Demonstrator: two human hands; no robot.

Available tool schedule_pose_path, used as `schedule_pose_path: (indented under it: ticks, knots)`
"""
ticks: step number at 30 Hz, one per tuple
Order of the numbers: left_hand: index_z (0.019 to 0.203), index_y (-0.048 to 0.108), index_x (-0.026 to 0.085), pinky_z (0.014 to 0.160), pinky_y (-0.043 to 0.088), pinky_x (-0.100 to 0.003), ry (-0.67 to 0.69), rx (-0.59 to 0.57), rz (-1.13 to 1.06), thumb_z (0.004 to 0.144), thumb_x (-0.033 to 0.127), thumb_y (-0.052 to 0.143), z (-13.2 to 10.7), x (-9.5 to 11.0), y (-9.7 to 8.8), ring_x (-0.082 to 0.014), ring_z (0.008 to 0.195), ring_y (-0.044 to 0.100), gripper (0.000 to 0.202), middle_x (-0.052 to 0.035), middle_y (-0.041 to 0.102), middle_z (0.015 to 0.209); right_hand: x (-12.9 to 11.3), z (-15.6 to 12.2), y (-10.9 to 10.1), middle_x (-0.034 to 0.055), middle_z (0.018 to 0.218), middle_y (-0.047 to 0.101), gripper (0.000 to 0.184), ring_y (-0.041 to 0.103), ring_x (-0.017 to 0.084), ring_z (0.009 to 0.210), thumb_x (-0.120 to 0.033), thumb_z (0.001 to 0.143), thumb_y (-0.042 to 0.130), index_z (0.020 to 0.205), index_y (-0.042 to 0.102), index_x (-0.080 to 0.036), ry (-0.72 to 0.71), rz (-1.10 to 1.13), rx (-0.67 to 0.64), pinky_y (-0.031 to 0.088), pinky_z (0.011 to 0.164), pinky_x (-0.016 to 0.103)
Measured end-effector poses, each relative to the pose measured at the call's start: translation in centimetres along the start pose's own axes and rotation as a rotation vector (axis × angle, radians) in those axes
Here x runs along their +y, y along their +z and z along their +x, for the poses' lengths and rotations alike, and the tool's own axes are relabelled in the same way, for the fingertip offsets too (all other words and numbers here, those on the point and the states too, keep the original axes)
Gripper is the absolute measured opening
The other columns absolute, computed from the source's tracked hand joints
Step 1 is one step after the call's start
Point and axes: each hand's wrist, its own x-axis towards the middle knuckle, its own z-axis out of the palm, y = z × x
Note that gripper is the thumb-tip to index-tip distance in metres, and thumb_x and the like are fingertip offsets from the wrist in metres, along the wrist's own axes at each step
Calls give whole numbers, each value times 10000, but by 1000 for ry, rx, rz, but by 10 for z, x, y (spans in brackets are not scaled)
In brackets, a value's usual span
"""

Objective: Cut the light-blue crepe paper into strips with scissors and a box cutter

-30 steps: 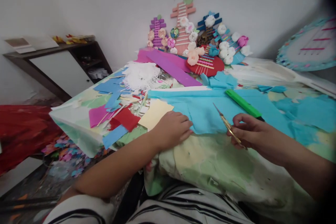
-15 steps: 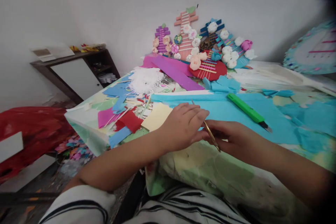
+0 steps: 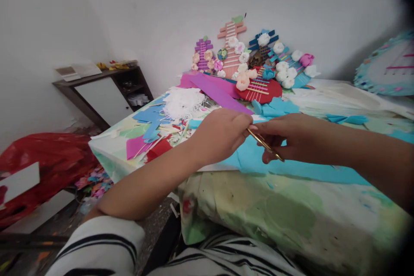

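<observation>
My right hand is closed around small gold scissors, held just above a light blue paper sheet spread on the table. My left hand is raised to meet it, fingers pinched at the blade end of the scissors. Both hands hover over the near middle of the table. What the left fingertips pinch besides the blade is hidden.
The table carries a green patterned cloth, scraps of blue, pink and red paper, white shreds, a purple strip and paper-flower guitar crafts against the wall. A dark shelf and a red bag stand left.
Both hands have lifted off the blue paper and come together. The left hand, earlier flat on the sheet, now pinches at the scissor tip. The green cutter is hidden behind my right arm.
</observation>
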Motion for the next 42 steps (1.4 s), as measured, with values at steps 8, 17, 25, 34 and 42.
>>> schedule_pose_path:
  ticks: [8, 17, 25, 34, 42]
  knots:
    - [908, 539, 165, 784, 421, -309, -84, -60, -151, 859, 216, 307, 2, -8, -2, -152, 799, 574, 243, -17, 621, 830, -7, 6, 12, 48, 900, 609, 286, 564, 195, 827, -446, 741, 515, 918, 626, -250, -239, -394, 265, 406, 731, 313]
    - [682, 530, 137, 641, 444, -262, -457, 46, -761, 857, 294, 328, 22, -11, 23, -144, 698, 571, 310, -11, 595, 686, -16, 33, 23, 2, 724, 602, 190, 582, 151, 678, -400, 756, 518, 767, 598, -228, 27, 362, 847, 481, 640, 303]
    - [865, 574, 152, 737, 430, -303, -507, 48, -545, 854, 405, 348, -27, -20, 33, -167, 820, 563, 339, -48, 618, 861, 3, 67, 12, -19, 588, 536, 168, 546, 96, 561, -203, 776, 452, 615, 492, -178, 281, 1333, 604, 486, 632, 270]
    - [934, 612, 157, 814, 394, -342, -42, -371, -139, 767, 423, 528, -60, -3, 67, -218, 928, 496, 325, -77, 589, 981, 28, 73, 35, -16, 561, 521, 238, 514, 73, 546, -191, 804, 394, 579, 469, -173, 503, 1637, 550, 456, 575, 211]
    - [829, 651, 195, 732, 394, -295, 24, -265, -184, 849, 285, 422, -66, -5, 79, -161, 811, 535, 247, -24, 633, 864, 33, 77, 51, -30, 441, 359, 526, 254, 52, 358, -659, 735, 315, 532, 415, -184, 636, 1600, 397, 171, 319, 189]
